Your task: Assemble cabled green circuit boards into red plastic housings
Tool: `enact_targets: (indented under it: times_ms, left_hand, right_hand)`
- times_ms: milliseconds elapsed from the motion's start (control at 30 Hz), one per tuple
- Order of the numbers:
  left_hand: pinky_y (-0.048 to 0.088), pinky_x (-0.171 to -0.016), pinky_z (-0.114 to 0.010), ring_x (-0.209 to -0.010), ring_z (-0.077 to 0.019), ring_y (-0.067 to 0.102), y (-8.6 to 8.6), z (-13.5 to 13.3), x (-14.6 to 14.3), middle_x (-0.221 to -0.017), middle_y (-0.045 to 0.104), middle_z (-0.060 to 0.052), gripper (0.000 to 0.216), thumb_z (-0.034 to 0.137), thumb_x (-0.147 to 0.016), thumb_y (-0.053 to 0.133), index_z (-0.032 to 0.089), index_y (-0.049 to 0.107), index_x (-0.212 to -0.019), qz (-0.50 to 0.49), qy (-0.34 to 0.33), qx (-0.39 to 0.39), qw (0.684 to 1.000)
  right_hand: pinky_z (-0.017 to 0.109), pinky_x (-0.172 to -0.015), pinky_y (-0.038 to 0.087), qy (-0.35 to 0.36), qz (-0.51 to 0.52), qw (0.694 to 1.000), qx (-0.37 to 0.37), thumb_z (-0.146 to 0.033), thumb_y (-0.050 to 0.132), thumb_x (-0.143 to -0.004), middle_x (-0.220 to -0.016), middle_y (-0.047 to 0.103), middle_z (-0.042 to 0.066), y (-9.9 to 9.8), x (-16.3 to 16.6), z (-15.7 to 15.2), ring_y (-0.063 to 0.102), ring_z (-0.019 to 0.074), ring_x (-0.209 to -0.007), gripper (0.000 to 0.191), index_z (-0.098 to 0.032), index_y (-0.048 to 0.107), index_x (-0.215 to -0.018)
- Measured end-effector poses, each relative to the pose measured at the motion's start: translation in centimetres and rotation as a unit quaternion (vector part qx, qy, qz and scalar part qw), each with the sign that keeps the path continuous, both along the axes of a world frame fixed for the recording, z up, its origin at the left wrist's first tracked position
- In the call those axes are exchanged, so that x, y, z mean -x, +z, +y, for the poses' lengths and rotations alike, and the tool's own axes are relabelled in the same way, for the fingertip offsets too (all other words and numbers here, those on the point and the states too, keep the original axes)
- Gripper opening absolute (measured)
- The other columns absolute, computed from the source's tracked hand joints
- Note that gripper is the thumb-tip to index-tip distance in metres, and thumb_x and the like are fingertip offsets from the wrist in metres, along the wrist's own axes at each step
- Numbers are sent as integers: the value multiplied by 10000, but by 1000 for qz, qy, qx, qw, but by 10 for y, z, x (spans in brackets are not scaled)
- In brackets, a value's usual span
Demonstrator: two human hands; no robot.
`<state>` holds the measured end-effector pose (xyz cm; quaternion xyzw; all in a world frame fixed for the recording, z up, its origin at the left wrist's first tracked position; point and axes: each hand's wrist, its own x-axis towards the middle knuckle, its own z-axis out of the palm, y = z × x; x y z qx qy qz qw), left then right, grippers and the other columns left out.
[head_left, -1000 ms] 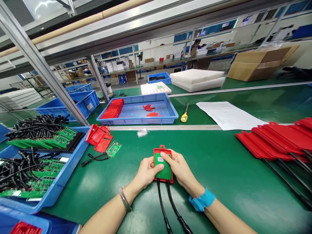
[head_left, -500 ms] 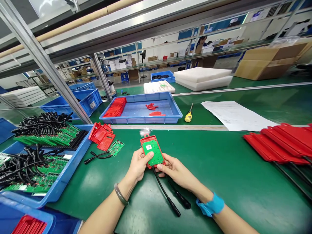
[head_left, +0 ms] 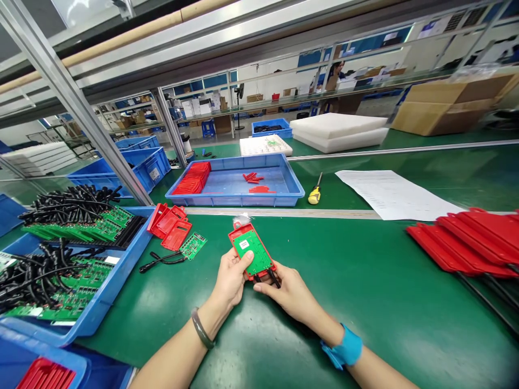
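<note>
My left hand (head_left: 232, 275) is closed on a red plastic case (head_left: 235, 236), its thumb pressed on the green circuit board (head_left: 257, 254) that sits inside. The board bears a small white label. Two black cables (head_left: 274, 277) come out at the case's lower edge. My right hand (head_left: 287, 289) is closed around them just below the case, and the rest of their length is hidden behind it. To the left on the bench lie red case parts (head_left: 177, 234) and another circuit board (head_left: 193, 246) with black leads.
A blue bin (head_left: 133, 254) of circuit boards and cables stands at left. Behind my hands is a blue tray (head_left: 235, 200) with red parts. A yellow screwdriver (head_left: 314, 195), paper sheets (head_left: 393, 192) and stacked red cases (head_left: 466, 243) with cables are at right.
My right hand has closed round the two cables, whose hanging ends have gone out of sight behind it. The case is tilted a little more to the left.
</note>
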<state>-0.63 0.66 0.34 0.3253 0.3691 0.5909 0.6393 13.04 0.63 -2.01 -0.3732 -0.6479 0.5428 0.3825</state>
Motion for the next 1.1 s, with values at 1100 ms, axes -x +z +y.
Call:
enact_targets:
  times_ms: [1100]
  left_hand:
    - [473, -611, -256, -600, -124, 600, -10, -2, -5, -743, 663, -52, 355, 363, -605, 785, 118, 608, -791, 95, -53, 0, 994]
  right_hand:
    - [381, -755, 511, -128, 135, 977, 99, -542, 717, -660, -876, 700, 69, 3, -6, 6, 638, 246, -781, 487, -183, 652, -982]
